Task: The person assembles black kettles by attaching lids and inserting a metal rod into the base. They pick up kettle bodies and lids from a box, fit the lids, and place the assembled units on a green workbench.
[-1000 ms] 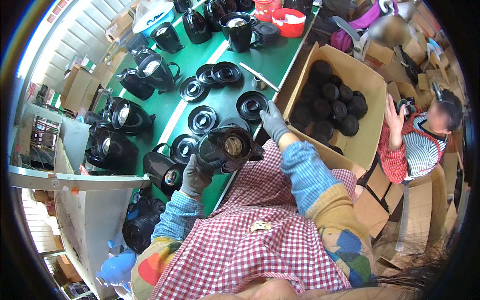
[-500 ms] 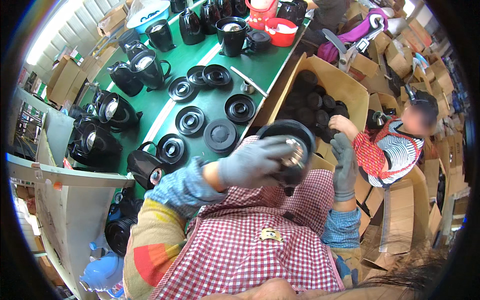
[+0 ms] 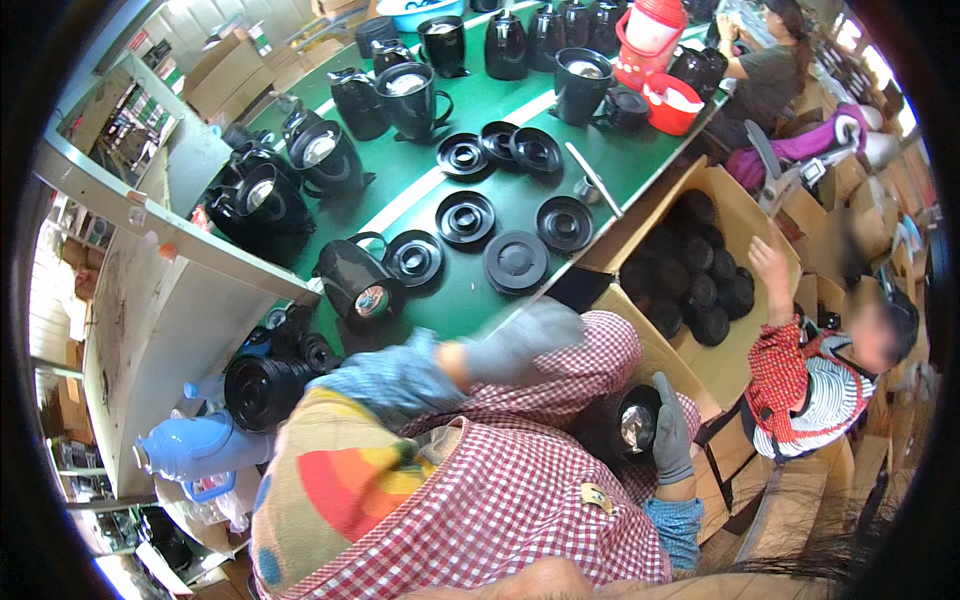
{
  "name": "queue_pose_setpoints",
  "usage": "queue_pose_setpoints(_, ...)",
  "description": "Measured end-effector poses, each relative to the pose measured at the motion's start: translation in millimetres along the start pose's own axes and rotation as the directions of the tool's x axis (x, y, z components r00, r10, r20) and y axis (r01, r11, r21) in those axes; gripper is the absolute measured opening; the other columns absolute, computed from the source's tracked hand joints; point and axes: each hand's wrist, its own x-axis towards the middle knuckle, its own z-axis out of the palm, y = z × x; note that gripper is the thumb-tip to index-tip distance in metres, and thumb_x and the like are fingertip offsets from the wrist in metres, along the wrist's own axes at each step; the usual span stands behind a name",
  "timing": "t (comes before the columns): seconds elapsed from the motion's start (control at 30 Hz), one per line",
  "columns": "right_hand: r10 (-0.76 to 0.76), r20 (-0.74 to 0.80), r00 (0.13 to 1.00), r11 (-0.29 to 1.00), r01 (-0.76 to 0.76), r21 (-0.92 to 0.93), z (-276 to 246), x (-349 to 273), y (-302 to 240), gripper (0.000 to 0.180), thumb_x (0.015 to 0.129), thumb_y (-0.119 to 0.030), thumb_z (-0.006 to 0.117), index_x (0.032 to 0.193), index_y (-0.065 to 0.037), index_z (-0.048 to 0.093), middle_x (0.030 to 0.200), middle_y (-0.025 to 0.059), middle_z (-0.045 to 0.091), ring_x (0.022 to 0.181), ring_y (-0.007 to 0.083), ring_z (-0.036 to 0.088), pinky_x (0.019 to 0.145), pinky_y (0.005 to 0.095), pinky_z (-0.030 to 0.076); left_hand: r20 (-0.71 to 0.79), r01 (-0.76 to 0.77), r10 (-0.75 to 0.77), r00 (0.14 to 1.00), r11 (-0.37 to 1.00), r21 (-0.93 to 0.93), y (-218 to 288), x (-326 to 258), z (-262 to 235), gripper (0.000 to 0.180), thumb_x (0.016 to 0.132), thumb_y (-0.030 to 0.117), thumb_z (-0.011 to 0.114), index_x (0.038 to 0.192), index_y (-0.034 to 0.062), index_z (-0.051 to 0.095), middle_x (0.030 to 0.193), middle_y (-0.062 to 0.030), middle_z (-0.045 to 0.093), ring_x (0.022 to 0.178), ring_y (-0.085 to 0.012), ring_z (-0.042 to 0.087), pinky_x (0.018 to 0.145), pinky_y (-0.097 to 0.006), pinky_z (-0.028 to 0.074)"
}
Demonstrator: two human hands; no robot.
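A black jug (image 3: 596, 422) with a shiny metal round showing at one end rests tilted on my lap. My right hand (image 3: 674, 440), in a grey glove, is held along its side, with part of the fingers hidden. My left hand (image 3: 528, 342), also gloved, is away from the jug, over my apron near the front edge of the green table (image 3: 455, 310). Motion smears its fingers. Closest to it on the table are a flat black disc (image 3: 516, 262) and several ringed black lids (image 3: 412, 258). Another black jug (image 3: 358, 280) leans on its side to the left.
An open carton (image 3: 740, 375) of black round parts stands right of the table. Beside it is a co-worker (image 3: 815, 385) with one hand raised. More jugs (image 3: 408, 95), red buckets (image 3: 672, 102) and a white rod (image 3: 594, 180) occupy the table. Left stands a blue flask (image 3: 200, 447).
The jug has come down onto my lap, now against my right hand. My left hand has let go of it and moved away. The co-worker's hand has lifted from the carton. My view has shifted.
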Motion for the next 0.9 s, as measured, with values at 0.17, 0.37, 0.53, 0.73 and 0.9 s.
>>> queue_pose_setpoints(0.17,-0.013,-0.091,0.996,0.999,0.016,0.034,-9.8,19.8,5.6,0.063,0.11,-0.045,0.035,0.144,0.007,0.05,0.144,0.0198,0.057,0.134,0.0295,0.054,0.114,0.0386,0.039,-0.132,0.544,-0.742,0.657,0.346,0.764,-11.2,-108.1,-150.1,0.059,0.071,0.041,0.08,0.12,0.0102,0.067,0.13,-0.0141,0.063,0.106,-0.0348,0.064,0.089,-0.047,0.053)
queue_pose_setpoints(0.37,0.034,-0.094,0.995,0.992,-0.023,0.122,3.5,50.7,-23.8,0.057,0.11,-0.041,0.04,0.139,0.006,0.056,0.136,0.019,0.063,0.127,0.0294,0.059,0.109,0.0383,0.045,-0.178,0.458,-0.839,0.515,0.094,0.884,-47.4,-149.9,-204.3,0.02,0.088,0.03,0.064,0.1,0.0169,0.072,0.098,-0.0088,0.071,0.093,-0.0304,0.07,0.077,-0.047,0.055)
queue_pose_setpoints(0.53,0.082,-0.037,0.996,0.997,-0.082,0.008,5.5,57.4,-30.9,0.05,0.111,-0.035,0.041,0.136,0.005,0.058,0.135,0.0181,0.064,0.127,0.0287,0.06,0.11,0.0371,0.044,-0.327,0.61,-0.779,0.535,0.089,0.787,-70.8,-134.9,-274.0,0.016,0.091,0.02,0.06,0.095,0.0087,0.069,0.092,-0.0178,0.069,0.089,-0.0389,0.068,0.078,-0.049,0.055)
queue_pose_setpoints(0.73,-0.139,-0.07,0.988,0.958,0.116,-0.264,-0.6,99.8,-65.8,0.057,0.097,-0.029,0.064,0.144,0.002,0.051,0.142,0.0244,0.056,0.131,0.0384,0.055,0.112,0.0413,0.042,-0.223,0.668,-0.701,0.677,0.459,0.586,-106.8,-17.1,-291.9,0.022,0.089,0.02,0.06,0.1,0.0058,0.073,0.092,-0.0216,0.071,0.088,-0.0424,0.069,0.08,-0.048,0.055)
queue_pose_setpoints(0.9,-0.601,0.13,0.789,0.685,0.592,-0.425,26.8,227.7,-210.3,0.098,0.078,-0.043,0.082,0.155,-0.007,0.035,0.155,0.0256,0.038,0.121,0.0462,0.06,0.099,0.0467,0.053,-0.084,0.669,-0.678,0.731,0.686,0.287,-125.5,101.3,-216.1,0.026,0.088,0.019,0.065,0.108,0.0036,0.073,0.09,-0.0233,0.072,0.086,-0.04,0.071,0.08,-0.046,0.056)
